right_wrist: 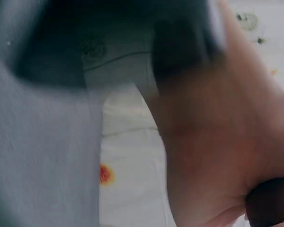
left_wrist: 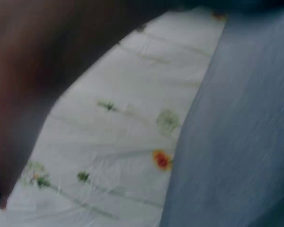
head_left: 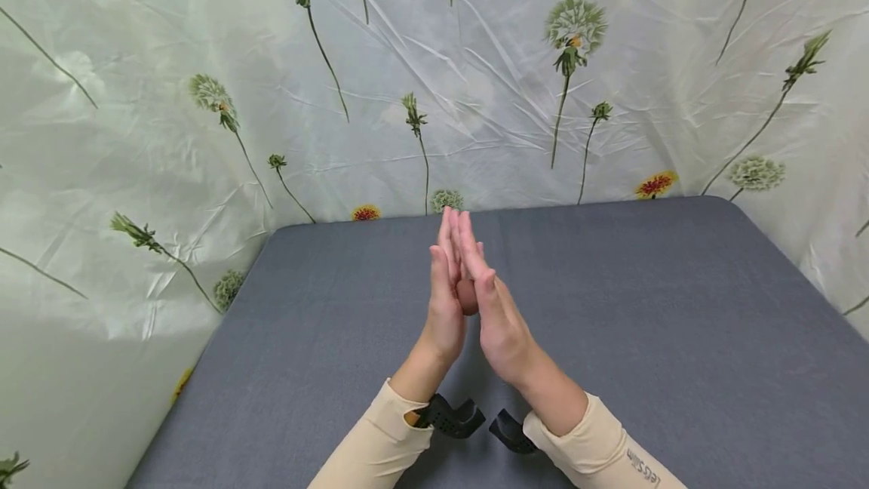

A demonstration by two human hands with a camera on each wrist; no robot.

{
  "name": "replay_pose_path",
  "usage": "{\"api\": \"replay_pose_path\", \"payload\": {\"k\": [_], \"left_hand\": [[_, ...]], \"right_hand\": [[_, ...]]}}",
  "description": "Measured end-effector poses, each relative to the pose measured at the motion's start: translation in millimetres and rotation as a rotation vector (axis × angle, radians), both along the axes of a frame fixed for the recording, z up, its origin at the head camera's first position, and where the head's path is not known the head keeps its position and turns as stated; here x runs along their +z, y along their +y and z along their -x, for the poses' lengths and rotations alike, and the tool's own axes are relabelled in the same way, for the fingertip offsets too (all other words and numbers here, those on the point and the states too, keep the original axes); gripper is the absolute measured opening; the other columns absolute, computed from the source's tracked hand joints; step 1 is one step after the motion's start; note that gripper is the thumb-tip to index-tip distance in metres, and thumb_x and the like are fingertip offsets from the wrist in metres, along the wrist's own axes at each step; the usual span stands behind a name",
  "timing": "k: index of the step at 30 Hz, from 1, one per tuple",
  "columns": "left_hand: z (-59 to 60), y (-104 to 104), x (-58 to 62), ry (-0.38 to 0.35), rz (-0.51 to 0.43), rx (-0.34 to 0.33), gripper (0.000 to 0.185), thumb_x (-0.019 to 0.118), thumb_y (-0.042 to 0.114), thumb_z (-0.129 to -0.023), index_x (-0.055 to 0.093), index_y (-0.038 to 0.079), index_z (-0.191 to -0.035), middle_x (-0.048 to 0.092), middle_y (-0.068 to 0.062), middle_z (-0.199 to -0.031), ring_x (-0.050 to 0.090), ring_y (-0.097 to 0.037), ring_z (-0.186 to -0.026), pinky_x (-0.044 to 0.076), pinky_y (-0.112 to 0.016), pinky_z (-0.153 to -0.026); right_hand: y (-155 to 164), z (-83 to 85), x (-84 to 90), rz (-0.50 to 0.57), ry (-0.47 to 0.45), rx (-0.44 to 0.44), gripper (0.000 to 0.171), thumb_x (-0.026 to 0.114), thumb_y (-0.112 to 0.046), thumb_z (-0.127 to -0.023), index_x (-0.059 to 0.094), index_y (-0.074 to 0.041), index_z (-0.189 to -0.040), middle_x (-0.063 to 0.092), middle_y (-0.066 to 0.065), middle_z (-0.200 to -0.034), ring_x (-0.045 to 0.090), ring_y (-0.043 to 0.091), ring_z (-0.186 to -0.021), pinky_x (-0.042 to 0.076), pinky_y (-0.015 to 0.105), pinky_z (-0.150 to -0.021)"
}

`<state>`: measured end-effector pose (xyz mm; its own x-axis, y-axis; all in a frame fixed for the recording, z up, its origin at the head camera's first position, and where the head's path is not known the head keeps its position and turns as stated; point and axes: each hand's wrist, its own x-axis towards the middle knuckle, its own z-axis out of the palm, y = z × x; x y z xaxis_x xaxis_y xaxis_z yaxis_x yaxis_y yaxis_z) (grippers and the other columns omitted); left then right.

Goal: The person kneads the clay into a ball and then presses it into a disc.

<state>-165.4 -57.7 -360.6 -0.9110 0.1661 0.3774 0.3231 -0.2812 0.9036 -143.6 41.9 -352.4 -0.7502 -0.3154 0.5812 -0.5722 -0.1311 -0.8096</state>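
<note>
A small rounded reddish-brown lump (head_left: 467, 297) sits between the two palms, above the table, in the head view. My left hand (head_left: 448, 308) presses it from the left with straight fingers pointing up and away. From the other side my right hand (head_left: 501, 323) presses against it, fingers straight too. The fingertips of both hands come together above the lump. In the right wrist view the lump (right_wrist: 270, 202) shows dark at the lower right, against the palm. The left wrist view holds only a blurred part of the left hand (left_wrist: 19, 94); the lump is not visible there.
A grey cloth-covered table (head_left: 339, 338) lies under the hands. Behind it and at its sides hangs a pale curtain (head_left: 489, 96) printed with dandelions and flowers. Black wrist mounts (head_left: 456, 417) stick out from both cream sleeves (head_left: 380, 436), close to each other.
</note>
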Motion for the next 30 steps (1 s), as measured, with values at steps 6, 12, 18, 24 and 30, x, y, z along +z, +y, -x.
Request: {"api": "replay_pose_path", "payload": {"k": [6,12,18,24,30], "left_hand": [[-14.4,13,4.9,0.079,0.108,-0.008,0.105,0.015,0.089,-0.100,-0.009,0.018,-0.174,-0.002,0.001,-0.183,0.002,-0.018,-0.170,0.006,-0.053,-0.136],[-12.8,1,17.0,0.105,0.094,0.091,0.110,0.016,0.093,-0.096,-0.006,0.020,-0.174,0.006,-0.002,-0.182,0.006,-0.019,-0.170,0.006,-0.051,-0.137],[-3.1,-16,23.3,0.094,0.007,0.187,0.112,0.021,0.095,-0.094,-0.002,0.022,-0.175,0.014,-0.003,-0.181,0.008,-0.022,-0.170,0.005,-0.050,-0.137],[5.9,-22,16.6,0.030,-0.029,0.177,0.111,0.024,0.096,-0.093,-0.001,0.025,-0.175,0.015,-0.004,-0.181,0.010,-0.023,-0.170,0.014,-0.053,-0.136],[2.2,-6,2.3,-0.017,-0.038,0.065,0.112,0.025,0.093,-0.096,-0.003,0.019,-0.175,0.006,-0.002,-0.183,0.008,-0.021,-0.170,0.014,-0.053,-0.136]], "right_hand": [[14,13.0,-2.4,0.051,-0.086,0.011,0.092,0.007,-0.074,-0.108,-0.004,-0.010,-0.173,0.003,0.006,-0.183,0.000,0.024,-0.170,0.010,0.011,-0.128],[2,12.8,-13.0,0.011,-0.119,0.054,0.083,0.004,-0.064,-0.112,-0.002,-0.006,-0.172,-0.002,0.005,-0.183,-0.003,0.025,-0.170,0.010,0.011,-0.128],[-15,2.0,-17.4,-0.040,-0.110,0.074,0.072,0.006,-0.050,-0.117,0.004,-0.003,-0.172,0.000,0.008,-0.182,-0.001,0.028,-0.170,0.006,0.012,-0.129],[-19,-7.1,-11.8,-0.044,-0.070,0.083,0.069,0.008,-0.046,-0.118,0.006,-0.003,-0.172,0.002,0.008,-0.182,-0.004,0.025,-0.170,0.003,0.015,-0.131],[-7,-2.6,-2.7,-0.022,-0.002,0.041,0.076,0.006,-0.053,-0.116,0.004,-0.002,-0.171,0.002,0.011,-0.182,-0.001,0.026,-0.170,0.004,0.016,-0.132]]}}
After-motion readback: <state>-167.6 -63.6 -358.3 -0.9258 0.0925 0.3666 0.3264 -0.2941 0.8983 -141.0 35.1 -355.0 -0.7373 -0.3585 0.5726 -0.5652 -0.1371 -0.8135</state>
